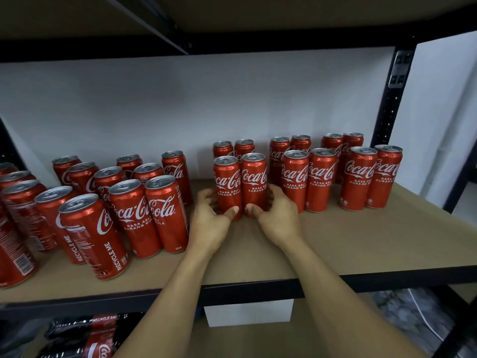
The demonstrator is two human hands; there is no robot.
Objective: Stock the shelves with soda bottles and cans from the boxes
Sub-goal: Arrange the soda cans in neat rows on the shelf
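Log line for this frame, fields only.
step: placing can pair | left hand: grips left can | right hand: grips right can | cans: upright on shelf

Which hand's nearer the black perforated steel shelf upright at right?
Right. Right hand, gripping a red metal can, is down-left of the black steel upright; left hand farther left.
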